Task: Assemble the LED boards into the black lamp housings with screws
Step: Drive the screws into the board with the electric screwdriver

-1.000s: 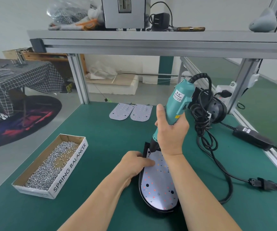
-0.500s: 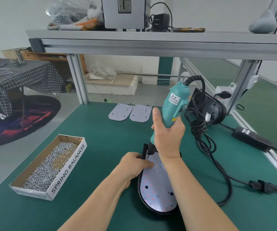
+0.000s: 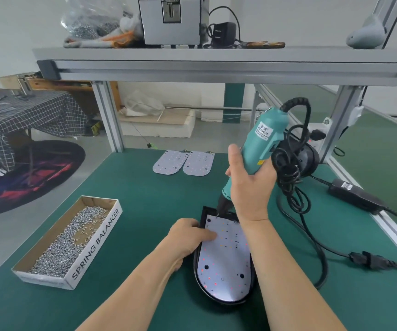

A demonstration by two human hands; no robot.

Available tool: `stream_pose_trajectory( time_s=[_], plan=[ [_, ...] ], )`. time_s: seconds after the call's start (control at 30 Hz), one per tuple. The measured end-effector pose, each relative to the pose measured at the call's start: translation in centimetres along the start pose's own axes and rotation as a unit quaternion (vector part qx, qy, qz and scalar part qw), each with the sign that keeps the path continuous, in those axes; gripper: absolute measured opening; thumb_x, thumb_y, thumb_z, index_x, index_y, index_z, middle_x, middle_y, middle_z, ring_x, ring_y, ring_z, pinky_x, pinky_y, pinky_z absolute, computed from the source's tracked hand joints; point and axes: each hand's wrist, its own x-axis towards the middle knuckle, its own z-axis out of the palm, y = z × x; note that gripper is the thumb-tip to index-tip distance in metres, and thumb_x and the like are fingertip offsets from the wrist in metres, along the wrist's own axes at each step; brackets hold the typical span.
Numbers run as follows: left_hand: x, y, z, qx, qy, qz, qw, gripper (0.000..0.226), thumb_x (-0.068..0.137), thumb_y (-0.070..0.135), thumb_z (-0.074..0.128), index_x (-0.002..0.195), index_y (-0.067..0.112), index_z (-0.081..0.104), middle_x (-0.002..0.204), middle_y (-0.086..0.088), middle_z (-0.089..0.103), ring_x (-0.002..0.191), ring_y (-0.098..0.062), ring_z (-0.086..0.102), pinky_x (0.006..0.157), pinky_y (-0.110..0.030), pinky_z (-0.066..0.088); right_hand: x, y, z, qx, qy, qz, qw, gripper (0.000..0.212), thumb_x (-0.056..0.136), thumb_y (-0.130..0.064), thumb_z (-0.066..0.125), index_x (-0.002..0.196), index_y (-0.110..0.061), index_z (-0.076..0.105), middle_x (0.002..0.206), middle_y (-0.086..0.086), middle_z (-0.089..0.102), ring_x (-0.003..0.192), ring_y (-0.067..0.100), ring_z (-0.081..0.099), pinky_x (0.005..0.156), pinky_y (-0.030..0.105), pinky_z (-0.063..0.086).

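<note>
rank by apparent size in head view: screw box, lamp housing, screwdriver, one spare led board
1. screw box
2. lamp housing
3. screwdriver
4. spare LED board, smallest-looking partly because it lies farthest away

White LED board [image 3: 226,261] seated flat in black housing [image 3: 203,213] (rounded end nearest); two spare boards [image 3: 172,161] beyond.
</note>
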Motion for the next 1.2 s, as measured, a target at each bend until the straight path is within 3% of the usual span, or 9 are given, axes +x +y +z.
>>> stream_pose_trajectory(
  time_s=[0.23, 0.37, 0.5, 0.6, 0.73, 0.87, 0.97, 1.1, 1.2],
  plan=[
    [0.6, -0.6, -0.1, -0.019, 0.002, 0.005, 1.0, 0.014, 0.078, 0.008, 0.079, 0.086, -0.001, 0.071, 0.079, -0.009, 0.078, 0.065, -0.02, 0.073, 0.059, -0.026, 0.055, 5.9, 0.8, -8.4, -0.274, 0.079, -0.006, 0.958, 0.041, 0.086, -0.06, 0.063, 0.094, -0.021, 0.052, 0.069, -0.012, 0.056, 0.062, 0.0, 0.057, 0.054, 0.017, 0.039],
    [0.8, -0.8, 0.1, -0.039, 0.022, 0.008, 0.999, 0.027, 0.081, 0.009, 0.077, 0.095, -0.012, 0.067, 0.082, -0.014, 0.078, 0.068, -0.024, 0.073, 0.065, -0.031, 0.056, 8.3, 2.9, -14.8, -0.455, 0.03, 0.124, 0.881, 0.052, 0.092, -0.061, 0.053, 0.111, -0.014, 0.039, 0.092, 0.006, 0.062, 0.079, 0.031, 0.06, 0.073, 0.042, 0.05],
    [0.2, -0.4, 0.4, -0.058, 0.025, 0.022, 0.998, 0.062, 0.059, 0.024, 0.077, 0.1, -0.019, 0.06, 0.094, -0.025, 0.074, 0.073, -0.03, 0.068, 0.073, -0.038, 0.052, 7.8, 5.7, -18.6, -0.559, -0.051, 0.263, 0.785, 0.05, 0.094, -0.038, 0.059, 0.12, -0.006, 0.032, 0.106, 0.017, 0.058, 0.091, 0.036, 0.055, 0.077, 0.04, 0.043],
    [0.4, -0.7, 0.3, -0.055, 0.026, 0.027, 0.998, 0.061, 0.059, 0.024, 0.078, 0.099, -0.018, 0.06, 0.094, -0.025, 0.074, 0.077, -0.035, 0.071, 0.077, -0.043, 0.054, 6.6, 7.4, -19.7, -0.566, -0.075, 0.308, 0.761, 0.042, 0.094, -0.03, 0.061, 0.111, -0.007, 0.03, 0.108, 0.017, 0.059, 0.088, 0.035, 0.056, 0.072, 0.04, 0.046],
    [1.2, -1.3, 0.4, -0.036, 0.036, 0.026, 0.998, 0.028, 0.08, 0.011, 0.078, 0.093, -0.011, 0.066, 0.082, -0.017, 0.076, 0.07, -0.029, 0.072, 0.07, -0.038, 0.055, 6.6, 7.1, -19.3, -0.627, -0.073, 0.264, 0.729, 0.048, 0.086, -0.029, 0.072, 0.117, -0.005, 0.044, 0.119, 0.015, 0.052, 0.103, 0.033, 0.053, 0.075, 0.038, 0.044],
    [1.2, -1.2, 0.4, -0.038, 0.038, 0.026, 0.998, 0.018, 0.083, 0.009, 0.076, 0.091, -0.006, 0.069, 0.079, -0.012, 0.078, 0.074, -0.031, 0.075, 0.072, -0.039, 0.059, 5.5, 6.5, -16.5, -0.727, -0.13, 0.076, 0.67, 0.049, 0.086, -0.037, 0.073, 0.12, -0.009, 0.052, 0.121, 0.011, 0.052, 0.113, 0.03, 0.05, 0.089, 0.038, 0.046],
    [1.2, -1.2, 0.4, -0.041, 0.041, 0.023, 0.998, 0.02, 0.084, 0.009, 0.075, 0.094, -0.008, 0.069, 0.082, -0.013, 0.078, 0.082, -0.036, 0.075, 0.081, -0.047, 0.059, 3.8, 7.0, -13.7, -0.679, -0.246, 0.116, 0.682, 0.041, 0.097, -0.043, 0.06, 0.119, -0.01, 0.053, 0.122, 0.01, 0.053, 0.116, 0.031, 0.052, 0.09, 0.04, 0.046],
    [1.8, -1.4, 0.4, -0.057, 0.069, 0.023, 0.996, 0.031, 0.084, 0.011, 0.075, 0.098, -0.014, 0.064, 0.088, -0.018, 0.077, 0.088, -0.039, 0.074, 0.083, -0.05, 0.058, 2.7, 6.3, -11.7, -0.639, -0.341, 0.174, 0.667, 0.005, 0.096, -0.01, 0.053, 0.098, -0.009, 0.049, 0.095, 0.004, 0.056, 0.089, 0.029, 0.056, 0.072, 0.034, 0.042],
    [2.5, -1.8, 0.4, -0.066, 0.081, 0.03, 0.994, 0.031, 0.088, 0.016, 0.073, 0.092, -0.012, 0.062, 0.088, -0.02, 0.074, 0.076, -0.032, 0.068, 0.073, -0.041, 0.052, 1.4, 5.7, -10.7, -0.452, -0.352, 0.242, 0.783, 0.017, 0.101, -0.016, 0.051, 0.1, -0.003, 0.061, 0.094, 0.006, 0.066, 0.078, 0.017, 0.07, 0.071, 0.033, 0.047]
  ],
)
